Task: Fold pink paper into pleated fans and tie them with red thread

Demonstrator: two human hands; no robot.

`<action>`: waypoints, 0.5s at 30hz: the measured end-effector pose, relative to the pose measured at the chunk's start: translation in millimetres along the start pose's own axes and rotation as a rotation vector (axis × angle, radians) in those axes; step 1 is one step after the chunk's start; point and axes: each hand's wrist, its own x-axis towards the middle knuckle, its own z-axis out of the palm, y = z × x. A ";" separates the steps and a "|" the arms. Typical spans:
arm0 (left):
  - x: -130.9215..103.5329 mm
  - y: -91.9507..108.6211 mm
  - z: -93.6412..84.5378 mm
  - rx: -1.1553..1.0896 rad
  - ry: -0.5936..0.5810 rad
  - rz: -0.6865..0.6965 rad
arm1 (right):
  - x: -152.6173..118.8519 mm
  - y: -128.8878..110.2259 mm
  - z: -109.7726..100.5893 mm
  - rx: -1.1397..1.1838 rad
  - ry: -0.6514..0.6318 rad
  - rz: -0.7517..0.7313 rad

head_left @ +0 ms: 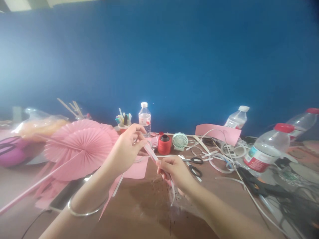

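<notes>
Between my two hands a narrow pink paper strip (151,152) is stretched at a slant above the table. My left hand (127,147) pinches its upper end, with the fingers bent. Lower down, my right hand (175,171) grips the other end between thumb and fingers. A thin pale tail (172,194) hangs below the right hand; I cannot tell whether it is part of the same strip. Left of my left hand lies a pleated pink paper fan rosette (83,149). A sheet of pink paper (136,168) lies under the left wrist.
Behind the hands stand a water bottle (145,121), a red thread spool (164,145), a small green fan (179,141) and a cup of pens (123,124). Scissors (195,169), coiled white strips (221,162) and a large red-capped bottle (266,149) are at right. A blue wall (169,59) rises behind.
</notes>
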 end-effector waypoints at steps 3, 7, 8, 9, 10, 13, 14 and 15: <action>0.6 0.2 0.7 -0.032 0.010 0.005 | -0.1 0.5 0.1 0.001 -0.013 -0.013; 1.6 -1.8 1.4 -0.044 0.031 0.016 | 0.1 1.2 0.3 -0.007 -0.012 -0.022; 1.9 -2.3 1.5 -0.050 0.033 0.017 | 0.1 1.2 0.3 -0.012 -0.010 -0.022; 2.1 -2.6 1.6 -0.058 0.035 0.017 | 0.2 1.3 0.3 -0.017 -0.011 -0.022; 2.3 -2.8 1.6 -0.065 0.036 0.014 | 0.3 1.4 0.2 -0.022 -0.012 -0.022; 2.5 -1.8 1.7 -0.092 0.033 0.001 | 0.6 2.1 -0.3 -0.035 -0.017 -0.028; 2.4 -1.1 1.8 -0.102 0.027 -0.004 | 0.7 2.4 -0.5 -0.034 -0.021 -0.032; 2.2 -0.3 2.2 -0.112 0.024 -0.007 | 0.8 2.7 -0.7 -0.033 -0.025 -0.038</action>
